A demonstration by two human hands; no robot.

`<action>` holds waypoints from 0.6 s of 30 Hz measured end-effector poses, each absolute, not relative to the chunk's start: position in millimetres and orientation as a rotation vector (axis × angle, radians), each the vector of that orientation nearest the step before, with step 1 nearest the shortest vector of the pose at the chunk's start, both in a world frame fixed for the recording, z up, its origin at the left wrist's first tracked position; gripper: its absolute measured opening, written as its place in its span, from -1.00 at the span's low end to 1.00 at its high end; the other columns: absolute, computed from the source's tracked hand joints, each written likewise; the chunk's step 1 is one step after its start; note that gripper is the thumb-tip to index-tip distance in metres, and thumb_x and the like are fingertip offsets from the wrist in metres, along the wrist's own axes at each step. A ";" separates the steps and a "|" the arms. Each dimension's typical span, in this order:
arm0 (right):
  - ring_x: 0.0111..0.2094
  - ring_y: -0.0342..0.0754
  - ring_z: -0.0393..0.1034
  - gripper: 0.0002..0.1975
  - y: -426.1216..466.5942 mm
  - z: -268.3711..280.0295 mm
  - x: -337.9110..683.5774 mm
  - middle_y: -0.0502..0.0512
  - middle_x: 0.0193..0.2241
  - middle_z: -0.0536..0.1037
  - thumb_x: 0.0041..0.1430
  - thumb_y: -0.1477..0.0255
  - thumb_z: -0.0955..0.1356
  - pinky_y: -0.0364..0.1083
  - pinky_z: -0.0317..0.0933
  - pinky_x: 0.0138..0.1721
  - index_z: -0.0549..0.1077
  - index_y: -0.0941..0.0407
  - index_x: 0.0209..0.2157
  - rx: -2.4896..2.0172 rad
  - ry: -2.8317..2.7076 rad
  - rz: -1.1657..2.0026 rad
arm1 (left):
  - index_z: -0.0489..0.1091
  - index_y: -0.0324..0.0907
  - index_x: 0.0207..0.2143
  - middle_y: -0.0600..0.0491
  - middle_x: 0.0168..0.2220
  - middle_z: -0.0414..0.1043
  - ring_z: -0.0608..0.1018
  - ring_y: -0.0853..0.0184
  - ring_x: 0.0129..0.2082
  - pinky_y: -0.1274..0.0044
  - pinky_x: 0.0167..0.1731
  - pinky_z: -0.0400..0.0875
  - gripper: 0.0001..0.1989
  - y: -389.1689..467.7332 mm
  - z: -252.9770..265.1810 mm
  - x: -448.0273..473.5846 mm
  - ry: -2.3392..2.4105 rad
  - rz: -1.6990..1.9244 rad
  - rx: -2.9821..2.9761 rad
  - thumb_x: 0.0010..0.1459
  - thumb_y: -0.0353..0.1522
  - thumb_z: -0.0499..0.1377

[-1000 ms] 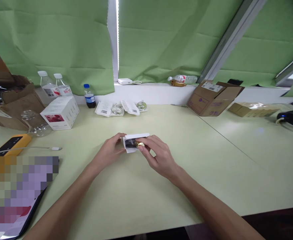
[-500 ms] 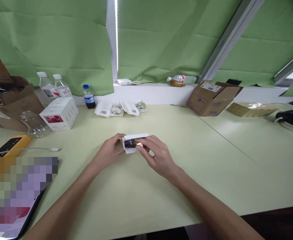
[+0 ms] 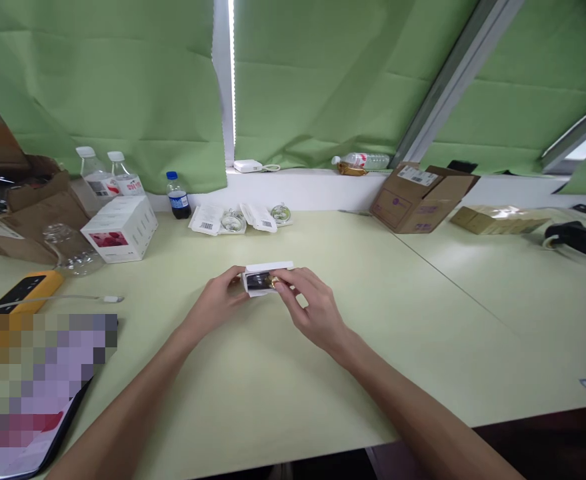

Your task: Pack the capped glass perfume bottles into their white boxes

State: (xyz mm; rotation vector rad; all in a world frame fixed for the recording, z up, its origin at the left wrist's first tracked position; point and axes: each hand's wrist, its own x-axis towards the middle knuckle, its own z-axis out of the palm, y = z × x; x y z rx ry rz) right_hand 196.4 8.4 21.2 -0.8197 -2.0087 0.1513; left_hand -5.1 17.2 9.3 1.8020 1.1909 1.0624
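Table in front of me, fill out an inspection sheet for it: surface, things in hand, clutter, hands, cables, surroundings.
Surface: pale green table, a thin seam toward the right.
Things in hand: small white box, open; dark item with a gold end, at least partly inside.
Clutter: blue-capped bottle, larger white box, clear jar, cardboard box, yellow device.
Hands: left hand holds the small white box; right hand grips the gold end.
Cables: white cable across the yellow device.
Surroundings: green curtain behind; clear bottle lying on the ledge.
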 end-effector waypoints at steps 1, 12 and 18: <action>-0.30 -0.07 0.34 -0.76 8.7 21.0 196.6 0.09 -0.29 0.51 0.24 0.49 0.26 -0.07 0.29 -0.34 0.38 0.06 -0.05 -0.829 -1.999 0.158 | 0.36 -0.09 -0.07 0.03 -0.08 0.46 0.50 0.24 -0.13 0.46 -0.13 0.35 -0.66 17.6 8.7 -4.8 1.185 1.069 1.792 0.07 -0.25 0.17; -0.35 -0.07 0.31 -0.80 10.3 22.1 192.9 0.08 -0.38 0.50 0.23 0.45 0.28 -0.10 0.29 -0.40 0.42 0.07 -0.10 -0.851 -1.972 0.144 | 0.32 -0.05 0.04 0.03 0.01 0.42 0.48 0.21 -0.05 0.42 -0.05 0.33 -0.59 16.6 9.0 -1.1 1.152 1.061 1.771 0.10 -0.29 0.14; -0.40 -0.08 0.29 -0.82 12.1 20.5 191.6 0.06 -0.45 0.48 0.23 0.43 0.28 -0.09 0.28 -0.37 0.44 0.08 -0.14 -0.858 -1.975 0.096 | 0.33 -0.07 0.05 0.01 0.02 0.42 0.47 0.19 -0.04 0.40 -0.04 0.32 -0.57 16.2 9.4 -0.8 1.161 1.064 1.778 0.08 -0.33 0.14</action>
